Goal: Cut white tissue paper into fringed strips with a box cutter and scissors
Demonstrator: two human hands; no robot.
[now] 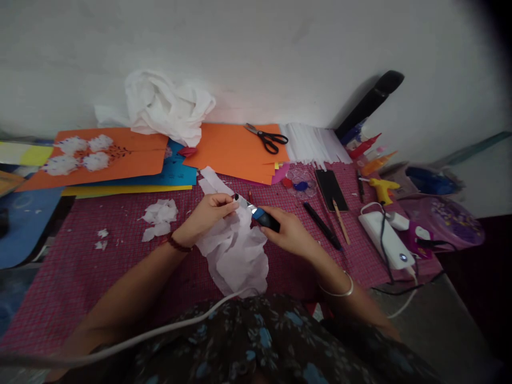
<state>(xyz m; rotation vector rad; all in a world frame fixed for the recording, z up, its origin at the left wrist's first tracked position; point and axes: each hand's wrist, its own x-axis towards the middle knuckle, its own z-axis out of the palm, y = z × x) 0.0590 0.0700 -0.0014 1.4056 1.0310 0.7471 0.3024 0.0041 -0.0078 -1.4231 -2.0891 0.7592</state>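
Note:
My right hand [286,228] is closed around the dark handle of a tool with a blue collar and a shiny metal front, which looks like a craft knife [264,217]. Its metal end points left toward my left hand [208,214]. The fingertips of that hand are pinched together by a small black piece [236,197] at the tool's far end; its exact kind is too small to make out. Under both hands lies crumpled white tissue paper [238,261], with a flatter white strip [214,182] reaching up behind my left fingers.
Torn tissue scraps [159,218] lie at left. Behind are orange sheets [228,152], black scissors [269,140], a tissue heap [164,106] and white paper strips [310,143]. On the right are a phone [330,186], a marker [323,226], a yellow glue gun [383,189] and a white power bank [386,240].

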